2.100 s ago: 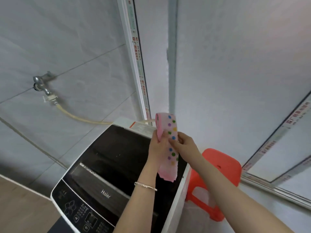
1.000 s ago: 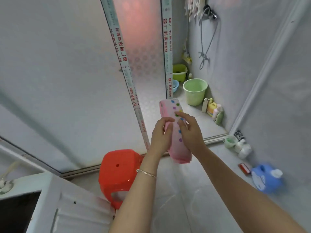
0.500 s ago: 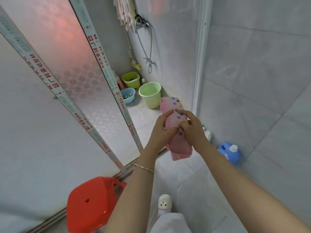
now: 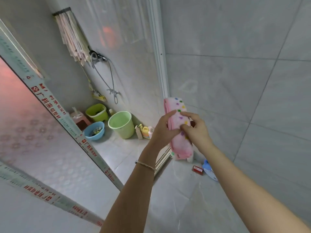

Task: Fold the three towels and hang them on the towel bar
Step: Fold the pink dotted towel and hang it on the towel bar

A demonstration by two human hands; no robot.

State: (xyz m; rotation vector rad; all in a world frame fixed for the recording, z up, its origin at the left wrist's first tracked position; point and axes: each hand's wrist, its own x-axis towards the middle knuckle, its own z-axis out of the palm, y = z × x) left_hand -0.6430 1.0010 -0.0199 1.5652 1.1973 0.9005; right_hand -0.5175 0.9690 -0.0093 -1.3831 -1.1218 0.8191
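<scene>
A: Obs. Pink towel [image 4: 179,130] held upright at chest height, in front of the grey tiled wall, just beside the white door frame [image 4: 158,47]. Folded into a long narrow strip, several layers thick; coloured dots (green, yellow, purple) on the outer face, folded top edge rounded, lower end hanging free and slightly flared.

B: Hands?

A: Left hand [image 4: 164,130] wraps the strip's left edge, thumb across the front, fingers behind. Right hand [image 4: 196,130] pinches the right edge at mid-height, fingertips pressed into the cloth. Both closed on the towel, neither slack. Thin bracelet [image 4: 145,164] on the left wrist.

B: Handling estimate?

A: Judged light and soft: it sags below the grip and shows no stiffness. Not fragile, not slippery, but the layers could slide apart and the fold open if only one layer is pinched. Best hold looks like the middle of the strip, all layers clamped together, so that both halves can drop evenly over a rail.

B: Where does it go?

A: Towel bar [image 4: 61,11] high on the far wall inside the shower area, well apart from the hands. Pale cloths [image 4: 74,39] already hang from it; count not readable. Green bucket [image 4: 120,124] and blue basin [image 4: 94,131] stand on the floor below
</scene>
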